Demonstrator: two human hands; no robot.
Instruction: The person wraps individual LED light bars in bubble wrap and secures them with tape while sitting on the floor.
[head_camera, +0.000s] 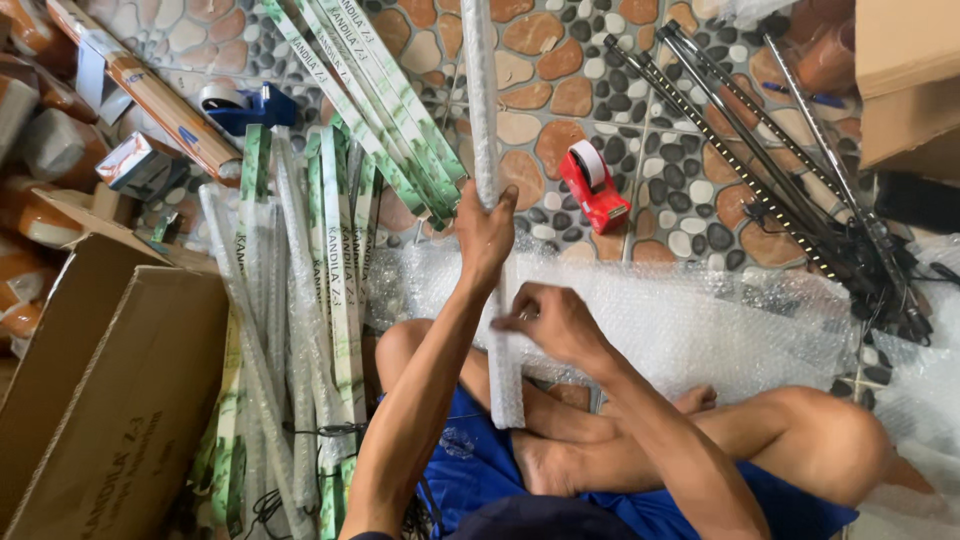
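Pebble-patterned floor (560, 90) all around, brown and grey stones, crowded with packing goods. Seated cross-legged at the bottom of the frame, knees spread wide so the lap serves as a rest.

Centre of the frame: long bubble-wrapped tube (488, 150), running from the top edge down to the lap, lower end propped near the crossed shins. Held nearly upright and steady that way, probably so the wrap stays tight along its length. Left hand (484, 236) closed around the tube at mid-height, thumb and fingers clamped on it. Right hand (552, 322) just below and to the right, fingers curled against the tube's side, seemingly pinching the wrap's edge; whether anything small sits between the fingertips, cannot tell.

Spread flat across the middle right: sheet of bubble wrap (700, 320), laid under the legs and within easy reach. Just above it, upper centre: red tape dispenser (594, 186), set near the hands. Upper left: blue tape dispenser (245, 104), farther off.

Left of centre: pile of long green-and-white boxes (335, 260), some wrapped in plastic, stacked roughly parallel. More of the same fanned in the upper middle. Lower left: open cardboard carton (120, 400), flaps out. Upper right: bundle of black metal strips (760, 160) with cables, lying bare and well apart from the wrapped ones. Far upper right corner: another cardboard box (905, 70).
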